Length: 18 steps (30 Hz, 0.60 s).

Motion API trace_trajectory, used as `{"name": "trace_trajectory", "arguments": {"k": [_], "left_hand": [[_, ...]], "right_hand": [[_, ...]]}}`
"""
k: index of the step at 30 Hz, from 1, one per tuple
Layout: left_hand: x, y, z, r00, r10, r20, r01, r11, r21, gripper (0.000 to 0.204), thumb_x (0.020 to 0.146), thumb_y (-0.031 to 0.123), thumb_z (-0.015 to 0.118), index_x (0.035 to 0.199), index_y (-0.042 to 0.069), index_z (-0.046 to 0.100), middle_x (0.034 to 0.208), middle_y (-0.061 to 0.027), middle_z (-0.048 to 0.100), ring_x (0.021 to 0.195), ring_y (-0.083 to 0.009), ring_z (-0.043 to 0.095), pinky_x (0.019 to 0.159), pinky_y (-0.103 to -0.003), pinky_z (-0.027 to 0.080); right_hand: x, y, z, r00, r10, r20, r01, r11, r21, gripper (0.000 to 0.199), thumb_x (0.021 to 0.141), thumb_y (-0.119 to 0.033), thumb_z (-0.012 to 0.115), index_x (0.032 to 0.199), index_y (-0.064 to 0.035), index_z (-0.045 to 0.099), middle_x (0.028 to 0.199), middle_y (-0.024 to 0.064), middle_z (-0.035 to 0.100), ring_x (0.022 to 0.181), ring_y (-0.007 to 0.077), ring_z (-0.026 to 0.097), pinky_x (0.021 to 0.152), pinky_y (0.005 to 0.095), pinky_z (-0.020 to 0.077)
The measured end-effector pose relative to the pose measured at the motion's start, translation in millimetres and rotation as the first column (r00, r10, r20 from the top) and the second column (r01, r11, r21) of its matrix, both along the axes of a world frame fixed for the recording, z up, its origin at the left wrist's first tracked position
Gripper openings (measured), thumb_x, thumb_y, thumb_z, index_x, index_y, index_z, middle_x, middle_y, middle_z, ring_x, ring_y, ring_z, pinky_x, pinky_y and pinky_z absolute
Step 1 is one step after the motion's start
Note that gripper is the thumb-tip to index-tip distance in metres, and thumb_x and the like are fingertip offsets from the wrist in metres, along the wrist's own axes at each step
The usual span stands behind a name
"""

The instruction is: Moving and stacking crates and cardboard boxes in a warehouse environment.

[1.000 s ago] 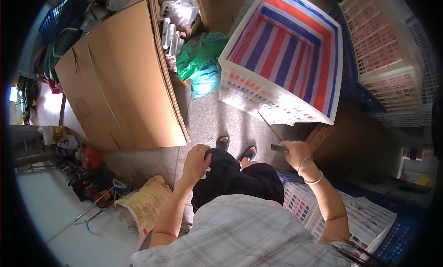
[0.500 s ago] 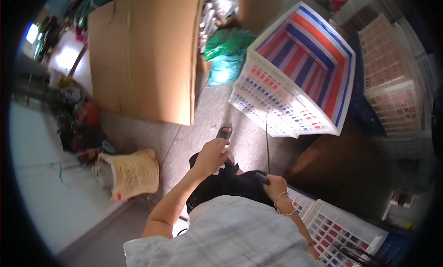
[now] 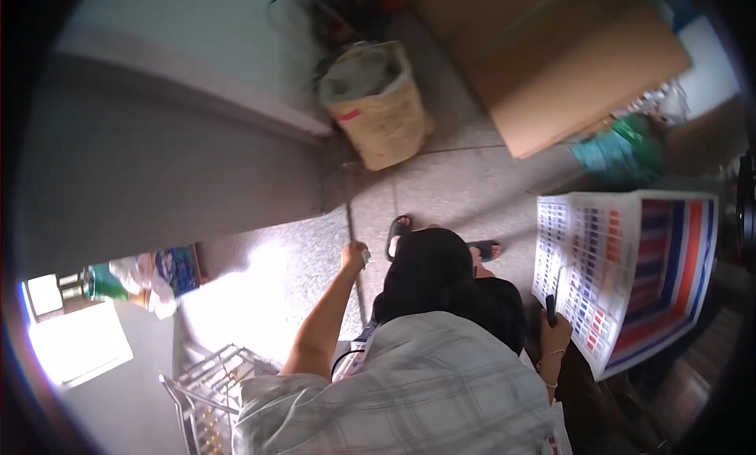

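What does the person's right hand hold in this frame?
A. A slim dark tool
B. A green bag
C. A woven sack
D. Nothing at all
A: the right hand is closed on a slim dark tool beside the striped box, while the woven sack stands apart on the floor.

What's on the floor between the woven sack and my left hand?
Nothing: in the head view, only bare grey tiled floor lies between the woven sack and the left hand.

A flattened brown cardboard box (image 3: pixel 551 61) lies upper right; a tan sack (image 3: pixel 382 109) stands just beside it.
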State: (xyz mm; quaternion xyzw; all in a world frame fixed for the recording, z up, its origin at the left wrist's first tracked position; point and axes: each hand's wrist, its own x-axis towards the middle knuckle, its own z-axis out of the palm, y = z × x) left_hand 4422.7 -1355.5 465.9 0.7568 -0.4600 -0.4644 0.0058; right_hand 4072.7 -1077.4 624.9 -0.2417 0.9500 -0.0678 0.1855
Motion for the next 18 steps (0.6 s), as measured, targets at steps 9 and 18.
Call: {"name": "trace_trajectory", "arguments": {"k": [9, 18], "left_hand": [[264.3, 66.0, 29.0, 0.907, 0.377, 0.186, -0.334, 0.915, -0.227, 0.012, 0.072, 0.014, 0.05, 0.079, 0.01, 0.059, 0.062, -0.0103, 0.059, 0.045, -0.019, 0.056, 0.044, -0.031, 0.046], [339.1, 241.8, 90.9, 0.645, 0.755, 0.121, -0.665, 0.632, -0.399, 0.015, 0.076, 0.013, 0.051, 0.085, 0.001, 0.052, 0.071, -0.0117, 0.057, 0.066, -0.0223, 0.055, 0.061, -0.034, 0.043]], "right_hand": [[79.4, -33.8, 38.2, 0.987, 0.151, 0.048, -0.149, 0.988, -0.03, 0.036, 0.072, -0.031, 0.057, 0.061, 0.003, 0.053, 0.052, 0.0174, 0.05, 0.047, 0.0307, 0.048, 0.048, 0.0389, 0.0358], [155.3, -93.6, 93.2, 0.863, 0.437, 0.255, -0.433, 0.898, -0.073, 0.039, 0.076, -0.032, 0.054, 0.063, 0.005, 0.052, 0.053, 0.0176, 0.049, 0.047, 0.023, 0.048, 0.047, 0.0381, 0.034]]}}
